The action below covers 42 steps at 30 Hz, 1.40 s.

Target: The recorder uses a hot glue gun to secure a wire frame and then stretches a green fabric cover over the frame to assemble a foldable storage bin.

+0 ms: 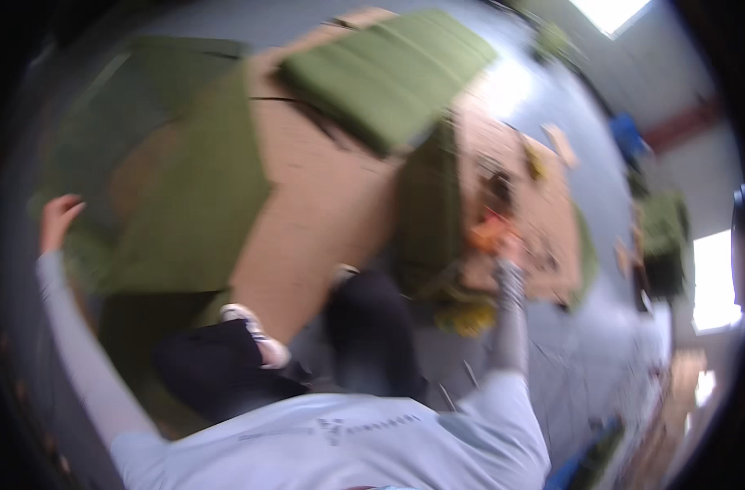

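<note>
Our left hand (pixel 60 216) loosely open, empty, near green panel (pixel 197 188); our right hand (pixel 510 247) at orange object (pixel 487 233), grip too blurred to tell.

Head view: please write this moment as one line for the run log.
left grip: out to side, apparently empty | right grip: at orange object, hold blurred | green pad: over tan sheet

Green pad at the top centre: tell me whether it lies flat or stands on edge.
Flat: the green pad has its broad face upward, lying over the brown sheet.
</note>
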{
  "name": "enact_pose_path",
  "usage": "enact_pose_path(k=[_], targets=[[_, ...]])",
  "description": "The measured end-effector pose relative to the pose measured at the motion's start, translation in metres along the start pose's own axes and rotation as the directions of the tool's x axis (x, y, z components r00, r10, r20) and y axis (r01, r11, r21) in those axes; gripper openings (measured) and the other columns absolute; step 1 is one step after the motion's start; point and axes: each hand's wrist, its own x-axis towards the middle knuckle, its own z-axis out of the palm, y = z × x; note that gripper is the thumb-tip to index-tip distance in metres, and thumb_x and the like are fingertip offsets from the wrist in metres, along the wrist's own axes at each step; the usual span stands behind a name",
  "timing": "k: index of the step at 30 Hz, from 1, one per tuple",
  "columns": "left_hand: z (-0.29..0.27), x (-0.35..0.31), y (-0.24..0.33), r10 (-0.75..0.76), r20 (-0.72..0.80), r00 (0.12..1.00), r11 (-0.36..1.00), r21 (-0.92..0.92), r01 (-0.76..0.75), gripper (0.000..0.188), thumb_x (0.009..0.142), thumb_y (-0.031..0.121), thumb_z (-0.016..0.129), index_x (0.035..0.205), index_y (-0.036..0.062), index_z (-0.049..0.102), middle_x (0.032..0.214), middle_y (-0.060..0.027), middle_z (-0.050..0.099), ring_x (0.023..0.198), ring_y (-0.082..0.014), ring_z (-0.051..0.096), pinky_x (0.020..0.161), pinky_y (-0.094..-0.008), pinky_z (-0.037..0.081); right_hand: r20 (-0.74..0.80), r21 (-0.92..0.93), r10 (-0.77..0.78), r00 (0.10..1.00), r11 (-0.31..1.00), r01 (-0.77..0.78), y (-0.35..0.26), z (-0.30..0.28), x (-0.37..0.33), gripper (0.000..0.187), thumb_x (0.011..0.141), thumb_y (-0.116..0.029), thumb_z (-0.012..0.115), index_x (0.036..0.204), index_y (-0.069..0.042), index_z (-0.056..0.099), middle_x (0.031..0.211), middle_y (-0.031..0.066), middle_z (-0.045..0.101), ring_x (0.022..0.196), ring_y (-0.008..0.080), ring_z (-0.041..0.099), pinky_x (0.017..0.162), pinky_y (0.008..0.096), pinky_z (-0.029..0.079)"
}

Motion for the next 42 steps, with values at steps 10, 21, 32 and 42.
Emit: enact_pose_path(k=[10, 21, 32, 42], targets=[[-0.081, -0.057, -0.026, -0.153, -0.521, 0.840, 0.980, -0.190, 0.061, 0.043, 0.088, 0.035, 0.062, 0.113, 0.0001, 0.064, 0.112, -0.0137, 0.065, 0.103, -0.0196, 0.062, 0.091, -0.0314, 0.045, 0.422, 0.804, 0.134, 0.897, 0.402, -0.438, -0.364, 0.076, 0.294, 0.053, 0.100, -0.042, 0.041, 0.125, 0.002, 0.056, 0.118, 0.0143, 0.063, 0.110, 0.0220, 0.058, 0.098, 0.0327, 0.042], [0.044, -0.103, -0.033, 0.224, -0.308, 0.925, -0.642, -0.760, -0.097, 0.081, 0.088, 0.069, 0.039, 0.142, 0.0095, 0.037, 0.143, -0.0076, 0.042, 0.128, -0.0238, 0.043, 0.107, -0.0400, 0.035, 0.543, 0.832, -0.256, 0.800, 0.034, -0.554, -0.556, 0.158, 0.474, 0.079, 0.095, -0.065, 0.018, 0.148, -0.005, 0.026, 0.152, 0.0093, 0.030, 0.139, 0.0226, 0.030, 0.113, 0.0364, 0.021], [0.045, -0.085, 0.073, -0.387, -0.151, 0.910, -0.063, -0.980, -0.190, 0.091, 0.082, 0.079, 0.033, 0.143, 0.0115, 0.033, 0.133, -0.0091, 0.047, 0.117, -0.0230, 0.051, 0.097, -0.0402, 0.046, 0.370, 0.889, -0.046, 0.928, -0.271, -0.368, -0.486, 0.028, 0.362, 0.080, 0.097, -0.060, 0.023, 0.144, 0.005, 0.027, 0.150, 0.0152, 0.031, 0.139, 0.0261, 0.027, 0.115, 0.0379, 0.018], [0.046, -0.062, 0.125, 0.068, 0.135, 0.988, -0.096, -0.985, 0.141, 0.079, 0.091, 0.068, 0.028, 0.145, 0.0098, 0.029, 0.133, -0.0080, 0.049, 0.116, -0.0198, 0.054, 0.094, -0.0363, 0.050, 0.428, 0.899, 0.172, 0.887, -0.180, -0.399, -0.419, -0.059, 0.220, 0.078, 0.097, -0.061, 0.024, 0.144, 0.001, 0.030, 0.148, 0.0114, 0.034, 0.138, 0.0217, 0.029, 0.113, 0.0381, 0.018]])
